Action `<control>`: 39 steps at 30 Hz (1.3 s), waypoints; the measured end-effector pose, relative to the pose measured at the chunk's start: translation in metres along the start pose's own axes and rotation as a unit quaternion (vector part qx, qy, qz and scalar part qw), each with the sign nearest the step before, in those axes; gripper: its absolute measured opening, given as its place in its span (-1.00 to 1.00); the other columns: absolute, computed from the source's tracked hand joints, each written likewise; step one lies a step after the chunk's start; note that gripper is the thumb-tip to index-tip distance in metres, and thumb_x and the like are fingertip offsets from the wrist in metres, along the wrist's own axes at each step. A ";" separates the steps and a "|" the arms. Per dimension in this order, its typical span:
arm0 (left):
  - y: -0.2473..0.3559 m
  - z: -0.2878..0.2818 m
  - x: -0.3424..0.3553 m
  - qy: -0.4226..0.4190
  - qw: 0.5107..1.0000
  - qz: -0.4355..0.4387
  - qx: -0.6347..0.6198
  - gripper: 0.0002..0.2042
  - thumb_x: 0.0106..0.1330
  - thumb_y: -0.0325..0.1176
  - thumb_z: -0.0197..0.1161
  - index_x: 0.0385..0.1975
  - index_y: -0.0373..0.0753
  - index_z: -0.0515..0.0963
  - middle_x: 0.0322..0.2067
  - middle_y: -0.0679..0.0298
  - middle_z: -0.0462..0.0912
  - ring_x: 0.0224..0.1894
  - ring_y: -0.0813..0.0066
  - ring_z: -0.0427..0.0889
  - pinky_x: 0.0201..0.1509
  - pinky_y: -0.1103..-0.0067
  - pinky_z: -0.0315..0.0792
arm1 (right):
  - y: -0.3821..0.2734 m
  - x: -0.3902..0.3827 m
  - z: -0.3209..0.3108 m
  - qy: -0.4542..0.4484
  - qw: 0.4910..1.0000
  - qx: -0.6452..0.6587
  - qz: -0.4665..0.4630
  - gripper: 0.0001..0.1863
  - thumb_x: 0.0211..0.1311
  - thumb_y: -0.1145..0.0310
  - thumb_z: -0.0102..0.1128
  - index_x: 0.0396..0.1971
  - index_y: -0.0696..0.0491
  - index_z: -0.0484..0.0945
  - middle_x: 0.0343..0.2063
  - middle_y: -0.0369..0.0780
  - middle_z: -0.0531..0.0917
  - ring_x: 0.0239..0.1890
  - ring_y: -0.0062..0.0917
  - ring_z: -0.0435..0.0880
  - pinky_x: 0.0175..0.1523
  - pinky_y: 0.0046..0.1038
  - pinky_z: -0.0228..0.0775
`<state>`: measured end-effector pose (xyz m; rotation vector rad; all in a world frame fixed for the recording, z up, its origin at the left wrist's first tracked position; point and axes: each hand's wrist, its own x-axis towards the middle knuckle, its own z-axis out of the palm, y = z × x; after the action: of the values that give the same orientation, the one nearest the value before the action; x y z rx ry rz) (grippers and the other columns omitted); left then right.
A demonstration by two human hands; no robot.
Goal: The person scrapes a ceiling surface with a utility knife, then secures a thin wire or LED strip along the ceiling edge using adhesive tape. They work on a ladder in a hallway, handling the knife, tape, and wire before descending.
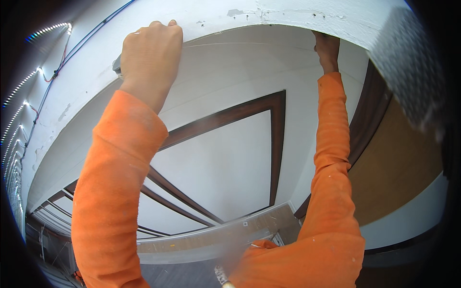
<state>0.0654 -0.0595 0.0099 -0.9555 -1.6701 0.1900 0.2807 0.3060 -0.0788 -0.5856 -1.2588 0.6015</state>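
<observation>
Both my arms, in orange sleeves, reach up to a curved white ledge point(273, 15) with chipped paint and small holes. My left hand point(151, 60) is closed in a fist at the ledge's lower edge, left of centre. A small grey end of something point(116, 65) shows beside that fist; the rest is hidden by the hand. Farther right, my right hand point(328, 50) reaches up to the same edge. Its fingers are mostly in shadow and covered by the ledge, so their grip is hidden.
Lit LED strips point(48, 31) and a blue cable point(85, 39) run along the left. Behind my arms stands a white wall with dark brown mouldings point(277, 153). A blurred grey textured thing point(408, 62) hangs close at upper right. A cigarette point(221, 275) with an ashy tip shows below.
</observation>
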 end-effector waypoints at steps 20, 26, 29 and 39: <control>-0.023 -0.003 -0.013 0.014 0.999 0.016 0.029 -0.45 0.30 -0.29 0.35 0.33 0.04 0.48 -0.29 0.25 0.70 -0.29 0.27 0.76 -0.26 0.43 0.65 | 0.000 -0.018 0.046 -0.046 0.983 0.144 0.102 -0.76 0.26 0.31 0.42 -0.17 0.15 0.76 -0.65 -0.48 0.35 -0.66 -0.78 0.15 -0.55 -0.61 0.12; -0.010 -0.006 -0.059 0.153 0.985 0.079 -0.018 -0.37 0.20 -0.44 0.31 0.36 0.06 0.47 -0.35 0.33 0.58 -0.42 0.39 0.64 -0.38 0.54 0.58 | 0.011 -0.019 0.061 -0.058 0.964 0.209 0.157 -0.72 0.21 0.34 0.46 -0.17 0.20 0.73 -0.59 -0.43 0.43 -0.67 -0.74 0.16 -0.58 -0.60 0.09; 0.003 -0.003 -0.091 0.170 0.977 0.114 -0.062 -0.41 0.22 -0.37 0.32 0.33 0.02 0.48 -0.33 0.35 0.54 -0.45 0.47 0.53 -0.43 0.58 0.51 | 0.022 -0.024 0.076 -0.060 0.948 0.255 0.181 -0.75 0.25 0.40 0.41 -0.13 0.21 0.71 -0.55 -0.42 0.47 -0.68 -0.76 0.13 -0.60 -0.61 -0.02; 0.040 -0.014 -0.176 0.022 0.963 0.141 -0.231 -0.66 0.33 -0.24 0.34 0.09 -0.09 0.67 -0.15 0.31 0.60 -0.42 0.46 0.51 -0.39 0.58 0.54 | 0.006 -0.048 0.129 -0.098 0.909 0.328 0.239 -0.64 0.36 0.28 0.39 -0.03 0.25 0.62 -0.61 -0.48 0.25 -0.68 -0.82 0.05 -0.63 -0.66 -0.09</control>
<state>0.1015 -0.1566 -0.1390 -1.5383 -1.5613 -0.0370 0.1450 0.2862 -0.0900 -0.2579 -1.0026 1.4558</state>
